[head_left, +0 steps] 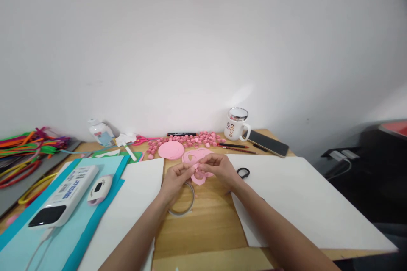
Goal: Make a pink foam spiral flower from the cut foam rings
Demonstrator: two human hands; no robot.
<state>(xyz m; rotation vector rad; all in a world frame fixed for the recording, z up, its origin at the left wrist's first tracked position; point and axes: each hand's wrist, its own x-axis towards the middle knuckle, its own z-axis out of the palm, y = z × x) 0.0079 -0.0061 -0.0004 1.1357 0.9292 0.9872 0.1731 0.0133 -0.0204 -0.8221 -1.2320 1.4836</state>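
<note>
My left hand [175, 181] and my right hand [221, 170] meet over the middle of the wooden table. Between their pinched fingertips is a small piece of pink paper [196, 169], mostly covered by the fingers. Behind and below them lie cut pink paper scraps [199, 181] with curved edges. A roll of tape [193, 198] rests close to my left wrist. Beside my right wrist shows a black scissors handle [243, 172]; the rest is hidden by the arm. Pink paper circles [171, 150] sit stacked just beyond my left hand.
Many small pink paper rolls [203, 138] are spread along the wall, near a white mug [234, 130], pencils [233, 145] and a phone [269, 143]. White sheets [299, 203] flank the hands. At left are blue folders [110, 173], a white device [65, 194] and colourful pipe cleaners [34, 146].
</note>
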